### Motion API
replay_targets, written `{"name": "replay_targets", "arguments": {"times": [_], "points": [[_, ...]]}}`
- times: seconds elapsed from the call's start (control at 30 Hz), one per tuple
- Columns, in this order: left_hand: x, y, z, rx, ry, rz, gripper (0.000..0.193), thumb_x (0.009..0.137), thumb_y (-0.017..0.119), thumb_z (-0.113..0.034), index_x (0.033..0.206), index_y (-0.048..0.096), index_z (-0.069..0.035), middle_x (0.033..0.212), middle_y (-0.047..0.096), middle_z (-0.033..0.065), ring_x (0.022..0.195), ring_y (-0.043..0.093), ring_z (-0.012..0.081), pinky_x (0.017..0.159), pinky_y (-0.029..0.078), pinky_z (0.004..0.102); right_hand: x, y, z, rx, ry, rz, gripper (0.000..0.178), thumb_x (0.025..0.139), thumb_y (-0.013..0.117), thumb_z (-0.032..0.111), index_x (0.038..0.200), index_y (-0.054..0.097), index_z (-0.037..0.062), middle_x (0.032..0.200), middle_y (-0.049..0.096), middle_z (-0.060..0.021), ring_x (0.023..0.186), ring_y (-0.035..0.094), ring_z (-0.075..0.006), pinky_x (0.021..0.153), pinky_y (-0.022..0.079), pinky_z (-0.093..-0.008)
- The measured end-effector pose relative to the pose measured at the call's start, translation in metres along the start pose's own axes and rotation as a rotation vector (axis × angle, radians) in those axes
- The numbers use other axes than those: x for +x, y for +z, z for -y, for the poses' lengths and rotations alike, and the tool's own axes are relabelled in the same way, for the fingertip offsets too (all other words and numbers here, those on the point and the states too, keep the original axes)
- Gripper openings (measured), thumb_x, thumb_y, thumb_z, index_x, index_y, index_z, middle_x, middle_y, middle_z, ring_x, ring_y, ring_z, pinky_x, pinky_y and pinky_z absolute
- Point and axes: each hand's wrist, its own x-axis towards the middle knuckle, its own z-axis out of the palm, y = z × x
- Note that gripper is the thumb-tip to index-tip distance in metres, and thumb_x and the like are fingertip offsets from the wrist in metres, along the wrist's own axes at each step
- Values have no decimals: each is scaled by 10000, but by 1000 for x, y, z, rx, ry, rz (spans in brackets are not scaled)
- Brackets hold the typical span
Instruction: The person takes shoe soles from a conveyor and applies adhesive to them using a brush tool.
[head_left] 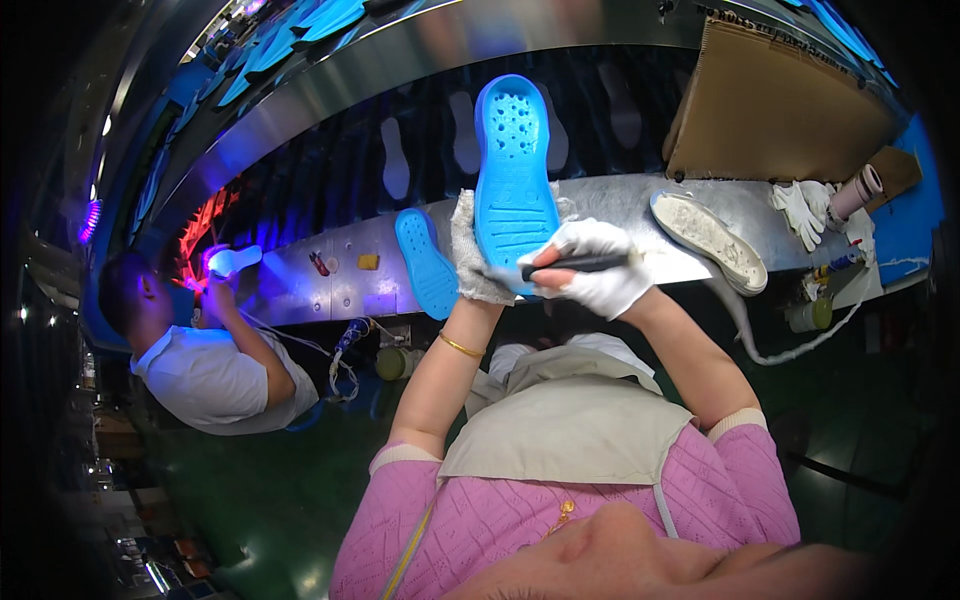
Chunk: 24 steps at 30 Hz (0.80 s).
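My left hand [470, 252], in a knitted white glove, is closed round the heel half of a large blue shoe sole [515, 195]. The sole is held up over the metal bench, its face with the holes and ridges toward me. In my white-gloved right hand [600, 270] is a brush [590, 263] with a dark handle, pinched between bare fingertips. Its pale, motion-blurred head is at the sole's lower left edge; I cannot tell whether it touches. A second blue sole [426, 262] lies on the bench left of my hands.
A sole-shaped tray [690, 228] coated in whitish stuff sits to the right, with spare white gloves [798, 212] beyond. A cardboard sheet [780, 100] leans behind them. Past the metal bench [600, 190], soles rest on a dark conveyor. A co-worker [215, 370] works at left under purple light.
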Motion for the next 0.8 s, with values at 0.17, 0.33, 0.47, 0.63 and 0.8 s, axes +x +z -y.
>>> {"name": "replay_targets", "arguments": {"times": [0.17,0.33,0.47,0.63,0.8], "points": [[-13,6,-4,42,-7,-59,788,963,390,-626,1482,341,-35,1398,495,229,1231,550,378,1038,479,502,28,-38,-1,0,266,-128,190,797,825,132,930,736,30,881,730,-87,757,695,-150,721,569,-258],[-24,14,6,-24,-116,32,819,958,408,-625,1518,279,-40,1443,456,233,1245,539,425,1044,457,571,70,-91,-5,13,192,-248,193,805,814,152,933,728,36,821,722,-92,728,689,-145,691,560,-269],[-32,11,8,-4,-177,21,801,960,408,-617,1500,325,-31,1407,497,246,1204,568,446,1007,482,580,88,-106,-12,-130,26,-563,98,825,768,52,881,687,43,910,735,-110,740,706,-161,701,575,-281],[-31,-3,0,130,-114,-56,777,968,401,-612,1467,375,-17,1345,548,246,1138,613,437,933,551,521,34,-40,-34,-222,-229,-351,206,731,835,-4,887,708,42,915,717,-98,903,702,-167,808,571,-312],[-37,-4,-7,167,-55,-170,744,972,438,-586,1449,391,-16,1295,575,248,1133,622,401,908,573,478,-4,-37,-19,8,130,-43,224,715,811,-66,863,680,40,988,708,-105,888,693,-179,820,570,-325]]}}
